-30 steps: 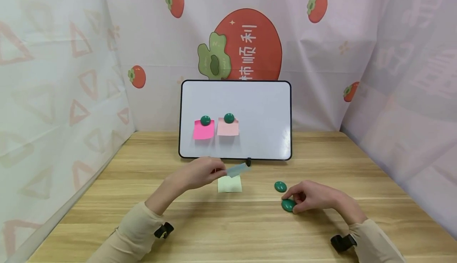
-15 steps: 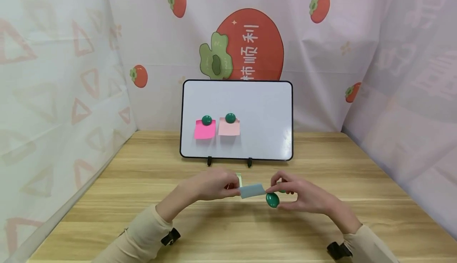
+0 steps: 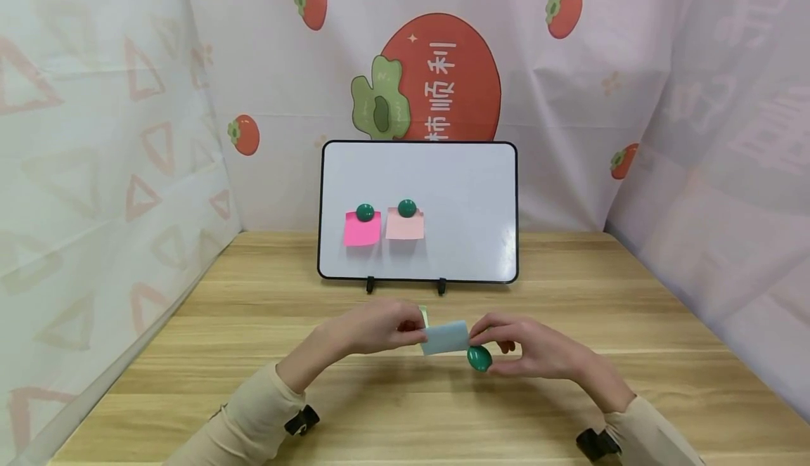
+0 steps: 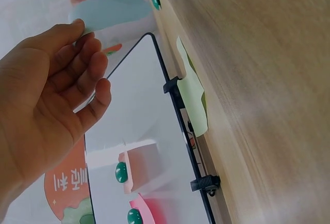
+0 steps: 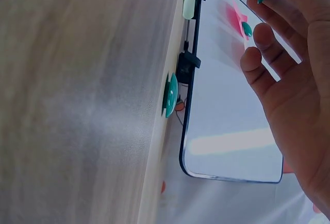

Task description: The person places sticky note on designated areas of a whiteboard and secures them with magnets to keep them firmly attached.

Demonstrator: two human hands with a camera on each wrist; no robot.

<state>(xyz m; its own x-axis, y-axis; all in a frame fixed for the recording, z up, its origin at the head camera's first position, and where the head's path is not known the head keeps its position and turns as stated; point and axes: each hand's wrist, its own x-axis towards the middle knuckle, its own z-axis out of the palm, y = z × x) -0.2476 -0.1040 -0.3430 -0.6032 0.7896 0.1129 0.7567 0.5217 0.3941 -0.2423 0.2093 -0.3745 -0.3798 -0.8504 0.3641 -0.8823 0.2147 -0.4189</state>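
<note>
Both your hands met above the table [image 3: 569,311]: your left hand [image 3: 373,325] pinched the blue note [image 3: 445,337]. Your right hand [image 3: 531,346] gripped its other edge plus a green magnet [image 3: 479,358].

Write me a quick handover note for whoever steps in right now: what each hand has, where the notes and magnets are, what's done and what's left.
Left hand: pinches the left edge of the light blue note, held above the table.
Right hand: pinches the note's right edge and holds a green magnet.
Whiteboard: upright on its stand; the bright pink note and the pale pink note are each pinned under a green magnet.
On the table: a light green note in front of the board and a spare green magnet.
Done: two notes pinned.
Left, likely: pin the blue note, then the green one.
</note>
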